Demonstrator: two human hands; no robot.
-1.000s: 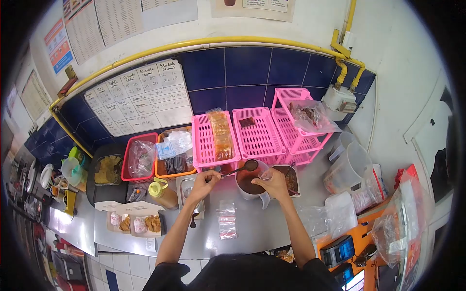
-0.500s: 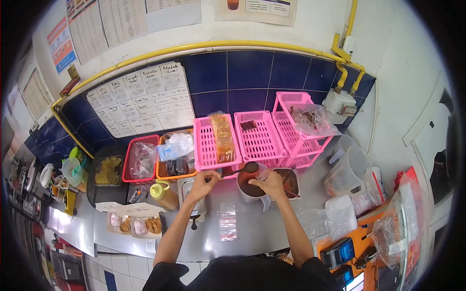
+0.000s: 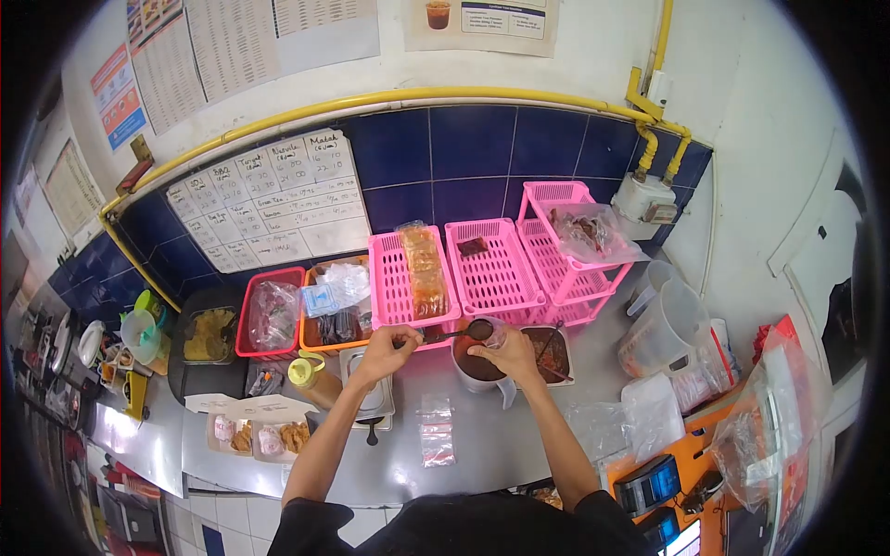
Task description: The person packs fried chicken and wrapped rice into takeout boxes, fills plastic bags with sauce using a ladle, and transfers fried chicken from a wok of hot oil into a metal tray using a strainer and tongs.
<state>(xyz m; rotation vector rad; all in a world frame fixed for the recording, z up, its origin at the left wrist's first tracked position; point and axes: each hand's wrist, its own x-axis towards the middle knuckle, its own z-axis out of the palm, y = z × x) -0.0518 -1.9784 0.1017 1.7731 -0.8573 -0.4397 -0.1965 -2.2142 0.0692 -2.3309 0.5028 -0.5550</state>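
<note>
My left hand [image 3: 393, 350] is closed round the dark handle of a ladle [image 3: 480, 329], whose bowl is over a jug [image 3: 484, 378] of red-brown sauce. At the jug's rim, my right hand [image 3: 506, 354] pinches what looks like a small clear plastic bag [image 3: 498, 332], mostly hidden by the fingers. The ladle's bowl is close beside this bag; I cannot tell whether they touch. Right of the jug, a metal pan [image 3: 553, 357] holds a dark red sauce and a utensil. Flat clear zip bags [image 3: 437, 432] lie on the counter in front of me.
Pink baskets [image 3: 496, 264] stand along the back, one with a strip of filled sachets [image 3: 425, 273]. To the left are a squeeze bottle [image 3: 313, 380] and open food boxes [image 3: 264, 443]. Clear measuring jugs [image 3: 669, 324] and card terminals [image 3: 646, 485] are at the right.
The ladle's bowl has tipped slightly and its brownish inside shows more. My right hand has shifted a little to the left over the jug. The camera view has moved slightly.
</note>
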